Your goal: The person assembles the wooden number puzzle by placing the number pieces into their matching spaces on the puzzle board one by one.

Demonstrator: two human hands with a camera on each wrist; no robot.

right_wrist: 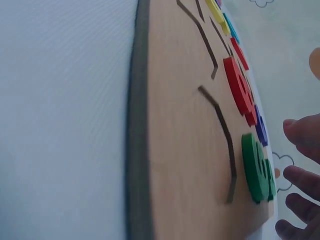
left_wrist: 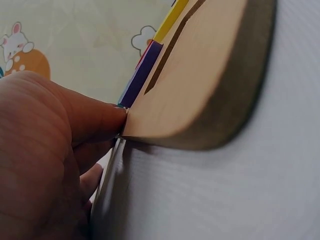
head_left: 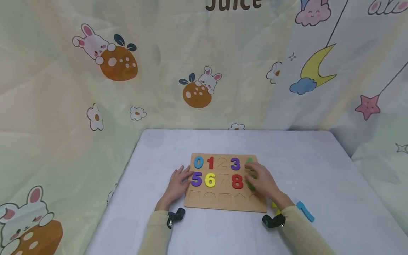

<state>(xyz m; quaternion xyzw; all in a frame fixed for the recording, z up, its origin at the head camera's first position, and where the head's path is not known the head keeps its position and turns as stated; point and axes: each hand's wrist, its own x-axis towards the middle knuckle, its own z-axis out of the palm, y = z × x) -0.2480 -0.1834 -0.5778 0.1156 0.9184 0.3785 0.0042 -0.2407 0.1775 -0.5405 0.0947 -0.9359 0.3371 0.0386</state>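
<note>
A wooden number puzzle board lies on the table, holding several coloured number pieces. My left hand rests at its left edge, beside the purple 5; in the left wrist view the fingertips touch the board's edge. Over the right side, my right hand partly covers two green number pieces. In the right wrist view its fingers are spread, holding nothing, near the green pieces. The red 8 and purple 3 sit just left of that hand.
Bare recesses show for the 2 and the 7, plus a bottom row of shape outlines. A blue 7-like piece lies right of the right forearm. A yellow piece is partly hidden by the right wrist.
</note>
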